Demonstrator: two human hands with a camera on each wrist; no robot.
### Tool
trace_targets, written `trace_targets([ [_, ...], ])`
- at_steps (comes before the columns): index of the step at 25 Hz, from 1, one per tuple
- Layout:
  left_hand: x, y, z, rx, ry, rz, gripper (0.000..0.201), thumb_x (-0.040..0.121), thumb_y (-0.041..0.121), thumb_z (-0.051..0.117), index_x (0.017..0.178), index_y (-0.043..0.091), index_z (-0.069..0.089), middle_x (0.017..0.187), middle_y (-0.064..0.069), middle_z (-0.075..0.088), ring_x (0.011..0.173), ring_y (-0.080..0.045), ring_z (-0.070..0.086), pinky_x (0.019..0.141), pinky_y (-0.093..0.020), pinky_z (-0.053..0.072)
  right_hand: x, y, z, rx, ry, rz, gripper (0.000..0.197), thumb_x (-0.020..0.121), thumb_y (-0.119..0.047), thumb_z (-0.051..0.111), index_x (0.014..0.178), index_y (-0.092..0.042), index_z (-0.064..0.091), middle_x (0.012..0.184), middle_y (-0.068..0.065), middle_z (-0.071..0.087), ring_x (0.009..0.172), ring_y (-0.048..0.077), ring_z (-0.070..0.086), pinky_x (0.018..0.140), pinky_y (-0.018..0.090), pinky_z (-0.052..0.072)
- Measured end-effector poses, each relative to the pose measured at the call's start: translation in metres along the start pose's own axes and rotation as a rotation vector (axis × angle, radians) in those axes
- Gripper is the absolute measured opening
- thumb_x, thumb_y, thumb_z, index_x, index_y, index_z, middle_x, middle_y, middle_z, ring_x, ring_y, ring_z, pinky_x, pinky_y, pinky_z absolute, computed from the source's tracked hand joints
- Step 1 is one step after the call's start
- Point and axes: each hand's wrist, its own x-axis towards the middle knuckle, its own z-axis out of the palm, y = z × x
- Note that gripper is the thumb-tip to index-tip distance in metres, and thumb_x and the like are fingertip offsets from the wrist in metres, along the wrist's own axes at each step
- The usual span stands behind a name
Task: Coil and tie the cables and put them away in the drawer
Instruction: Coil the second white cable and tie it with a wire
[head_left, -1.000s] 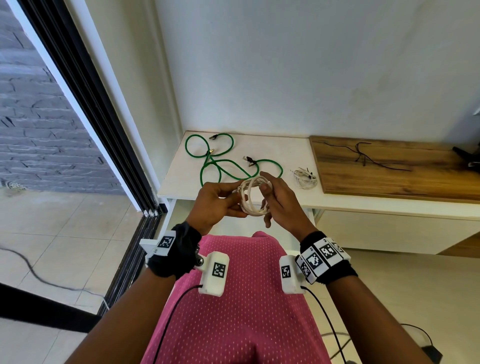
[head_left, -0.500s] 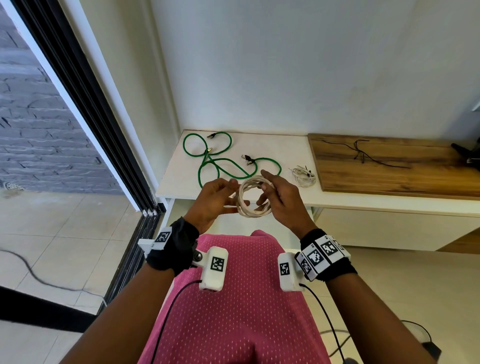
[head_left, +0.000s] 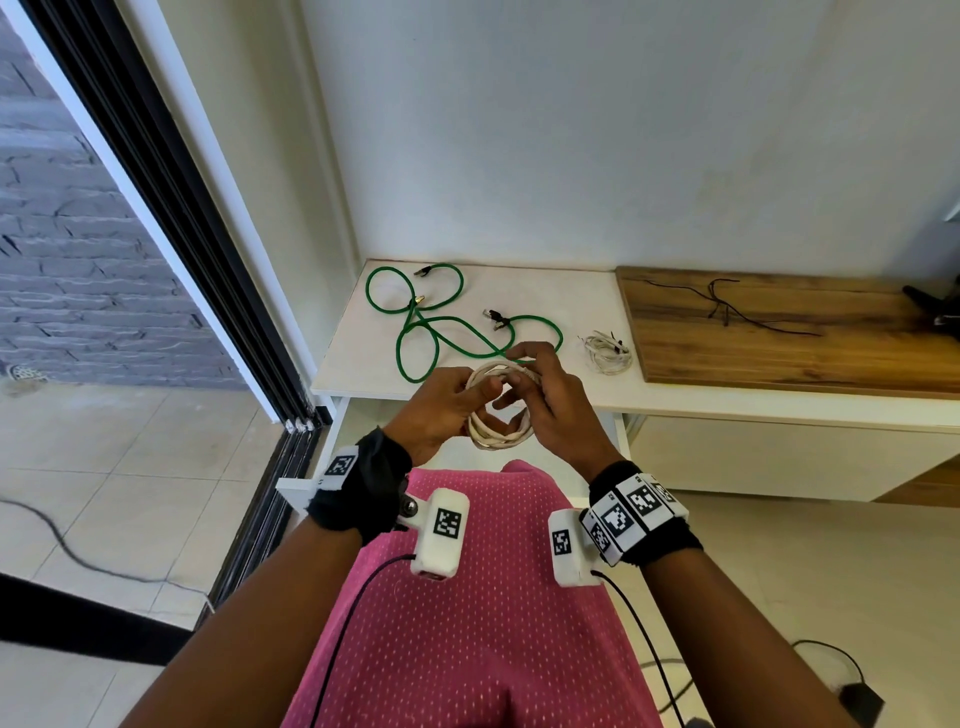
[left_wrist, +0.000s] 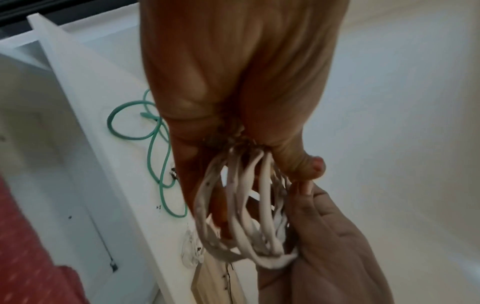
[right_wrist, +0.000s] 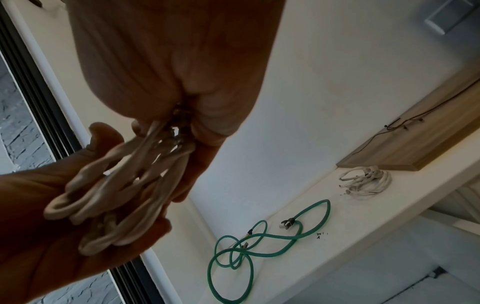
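Both hands hold a coiled white cable (head_left: 496, 434) in front of the white cabinet. My left hand (head_left: 447, 405) grips the coil's left side (left_wrist: 239, 226), thumb laid across the loops. My right hand (head_left: 540, 395) grips the right side, its fingers curled over the top of the loops (right_wrist: 124, 189). Loose green cables (head_left: 441, 322) lie uncoiled on the white cabinet top (head_left: 545, 306), also in the right wrist view (right_wrist: 259, 240). A small tied white cable bundle (head_left: 607, 351) lies near the wooden board. An open white drawer (head_left: 358, 421) sits below the hands.
A wooden board (head_left: 789, 332) on the right of the cabinet top carries a thin black cord (head_left: 727, 309). A black sliding door frame (head_left: 171, 228) stands at the left. A black cable (head_left: 67, 551) crosses the tiled floor. A pink garment (head_left: 467, 597) fills the lower middle.
The hands have turned the white coil a little and shifted their fingers over it. My right hand's fingers now lie across the top of the loops.
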Motion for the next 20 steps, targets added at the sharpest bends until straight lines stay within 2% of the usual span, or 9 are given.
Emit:
trace_targets([
  [2, 0.000, -0.002, 0.006, -0.160, 0.088, -0.032, 0.025, 0.089, 0.028, 0.059, 0.087, 0.003, 0.059, 0.055, -0.006, 0.063, 0.053, -0.019, 0.065, 0.062, -0.033, 0.056, -0.001, 0.002, 0.002, 0.009, 0.026, 0.017, 0.023, 0.101, -0.018, 0.042, 0.118, -0.003, 0.042, 0.105, 0.010, 0.067, 0.082, 0.012, 0.071, 0.058, 0.024, 0.057],
  [5, 0.002, -0.003, 0.010, -0.428, 0.151, -0.072, 0.024, 0.088, 0.023, 0.060, 0.086, 0.000, 0.059, 0.048, -0.001, 0.048, 0.040, -0.011, 0.047, 0.051, -0.027, 0.054, -0.003, 0.007, 0.007, -0.079, 0.114, -0.033, 0.020, 0.099, -0.017, 0.048, 0.112, -0.002, 0.048, 0.099, 0.009, 0.065, 0.083, 0.012, 0.066, 0.059, 0.020, 0.051],
  [7, 0.004, -0.002, 0.010, -0.549, 0.161, -0.102, 0.034, 0.082, 0.035, 0.061, 0.083, 0.001, 0.058, 0.048, 0.002, 0.039, 0.038, -0.008, 0.036, 0.045, -0.024, 0.045, -0.002, 0.010, 0.009, -0.283, 0.239, -0.131, 0.020, 0.095, -0.022, 0.056, 0.104, -0.004, 0.058, 0.096, 0.009, 0.061, 0.087, 0.013, 0.054, 0.071, 0.016, 0.039],
  [9, 0.005, -0.001, 0.010, -0.587, 0.181, -0.124, 0.044, 0.074, 0.048, 0.060, 0.079, 0.005, 0.058, 0.051, 0.002, 0.034, 0.040, -0.008, 0.030, 0.045, -0.023, 0.039, 0.001, 0.010, 0.011, -0.443, 0.308, -0.177, 0.024, 0.090, -0.028, 0.059, 0.097, -0.006, 0.064, 0.094, 0.009, 0.058, 0.091, 0.016, 0.046, 0.073, 0.012, 0.028],
  [10, 0.005, -0.001, 0.010, -0.581, 0.193, -0.119, 0.046, 0.074, 0.051, 0.059, 0.080, 0.005, 0.058, 0.052, 0.002, 0.034, 0.040, -0.008, 0.029, 0.047, -0.023, 0.037, 0.003, 0.008, 0.011, -0.464, 0.314, -0.181, 0.024, 0.089, -0.028, 0.061, 0.094, -0.006, 0.066, 0.091, 0.009, 0.059, 0.089, 0.017, 0.046, 0.071, 0.012, 0.027],
  [12, 0.005, -0.005, 0.010, -0.496, 0.238, -0.089, 0.044, 0.081, 0.049, 0.058, 0.084, 0.005, 0.056, 0.051, 0.002, 0.036, 0.042, -0.010, 0.031, 0.048, -0.024, 0.038, 0.005, 0.005, 0.009, -0.448, 0.286, -0.154, 0.019, 0.085, -0.023, 0.068, 0.088, -0.005, 0.068, 0.085, 0.008, 0.061, 0.082, 0.018, 0.050, 0.067, 0.014, 0.031],
  [15, 0.006, -0.010, 0.010, -0.240, 0.339, -0.021, 0.040, 0.087, 0.045, 0.060, 0.086, 0.005, 0.054, 0.055, -0.001, 0.045, 0.050, -0.015, 0.038, 0.051, -0.028, 0.043, 0.006, 0.001, 0.005, -0.415, 0.231, -0.084, 0.014, 0.081, -0.019, 0.074, 0.084, -0.005, 0.072, 0.077, 0.007, 0.066, 0.072, 0.014, 0.052, 0.059, 0.026, 0.042],
  [20, 0.008, -0.009, 0.015, 0.043, 0.451, 0.070, 0.043, 0.088, 0.049, 0.058, 0.081, 0.006, 0.051, 0.063, -0.006, 0.054, 0.046, -0.013, 0.046, 0.054, -0.032, 0.045, 0.010, -0.014, 0.003, -0.369, 0.239, 0.072, 0.016, 0.081, -0.021, 0.075, 0.085, -0.006, 0.075, 0.076, 0.007, 0.071, 0.065, 0.011, 0.055, 0.063, 0.026, 0.046],
])
